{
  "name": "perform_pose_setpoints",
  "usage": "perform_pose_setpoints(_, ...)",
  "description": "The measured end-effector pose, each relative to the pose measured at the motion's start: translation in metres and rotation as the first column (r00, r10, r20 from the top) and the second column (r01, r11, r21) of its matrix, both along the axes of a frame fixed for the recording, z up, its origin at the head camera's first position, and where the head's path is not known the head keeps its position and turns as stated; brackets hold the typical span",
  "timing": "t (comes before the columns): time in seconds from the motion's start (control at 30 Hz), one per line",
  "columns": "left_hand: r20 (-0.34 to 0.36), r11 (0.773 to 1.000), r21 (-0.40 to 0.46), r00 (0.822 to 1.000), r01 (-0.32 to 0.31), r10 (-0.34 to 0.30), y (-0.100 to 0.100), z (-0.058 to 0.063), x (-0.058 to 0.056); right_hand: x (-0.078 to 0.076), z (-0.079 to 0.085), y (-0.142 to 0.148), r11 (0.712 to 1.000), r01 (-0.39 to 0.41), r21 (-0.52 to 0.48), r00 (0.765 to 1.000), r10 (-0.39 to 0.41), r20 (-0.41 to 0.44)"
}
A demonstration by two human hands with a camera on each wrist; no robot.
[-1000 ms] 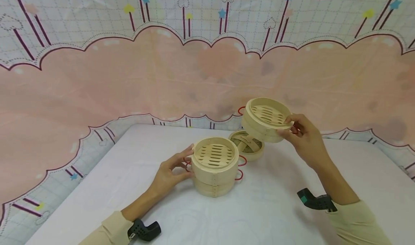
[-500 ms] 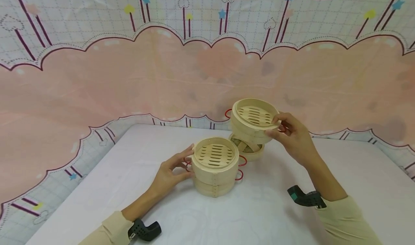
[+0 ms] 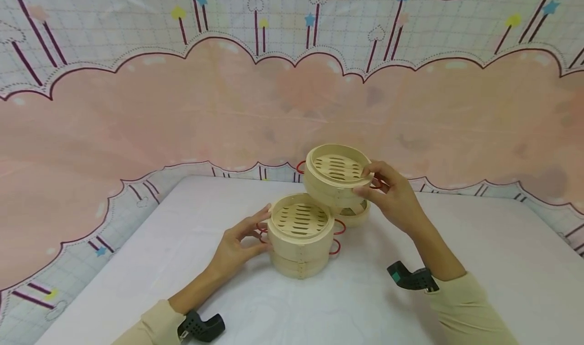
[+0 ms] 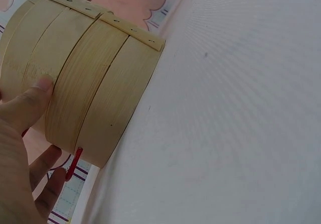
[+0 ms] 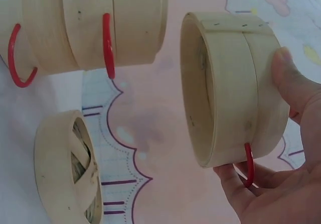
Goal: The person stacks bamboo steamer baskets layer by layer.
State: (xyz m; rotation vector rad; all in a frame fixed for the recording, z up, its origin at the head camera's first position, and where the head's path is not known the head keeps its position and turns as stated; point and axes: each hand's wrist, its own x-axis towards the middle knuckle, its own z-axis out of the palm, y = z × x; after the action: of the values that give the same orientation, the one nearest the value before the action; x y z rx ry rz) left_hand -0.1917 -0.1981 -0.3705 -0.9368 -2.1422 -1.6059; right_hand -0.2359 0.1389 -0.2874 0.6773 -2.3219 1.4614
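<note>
Two bamboo steamer baskets [image 3: 301, 256] with red loop handles stand stacked on the white table. My left hand [image 3: 238, 241] holds the stack's left side; in the left wrist view the thumb [image 4: 37, 96] lies on the upper basket's wall and other fingers are by a red handle. My right hand [image 3: 394, 198] grips a third steamer basket [image 3: 326, 188] by its right rim and wall. This basket is raised and slightly tilted, overlapping the stack's back right edge in the head view. The right wrist view shows a gap between it and the stack.
A woven bamboo steamer lid [image 5: 52, 169] lies on the table behind the stack, partly covered by the raised basket in the head view. A patterned cloth backdrop [image 3: 255, 116] hangs behind the white tabletop [image 3: 337, 304].
My right hand has carried the raised basket leftward and slightly down, from over the lid to the stack's back right. My left hand and the stack have stayed in place.
</note>
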Motion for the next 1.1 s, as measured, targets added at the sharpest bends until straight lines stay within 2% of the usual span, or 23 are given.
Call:
perform_pose_setpoints(0.27, -0.02, 1.0, 0.004, 1.0, 0.009, -0.009, 0.0, 0.0, 0.0, -0.001, -0.005, -0.004, 1.0, -0.023, 0.008, 0.998, 0.023, 0.061)
perform_pose_setpoints(0.47, -0.027, 1.0, -0.003, 1.0, 0.008, -0.008, 0.001, 0.001, -0.001, -0.002, -0.008, -0.003, 0.999, -0.031, 0.012, 0.997, 0.03, 0.072)
perform_pose_setpoints(0.8, -0.054, 1.0, 0.01, 0.998, 0.024, -0.023, 0.004, 0.002, -0.002, -0.004, -0.012, -0.002, 0.99, -0.142, -0.025, 0.986, 0.144, 0.089)
perform_pose_setpoints(1.1, -0.047, 1.0, 0.01, 0.999, 0.017, -0.017, 0.006, 0.003, -0.003, -0.011, -0.018, -0.003, 0.964, -0.247, -0.095, 0.961, 0.256, 0.104)
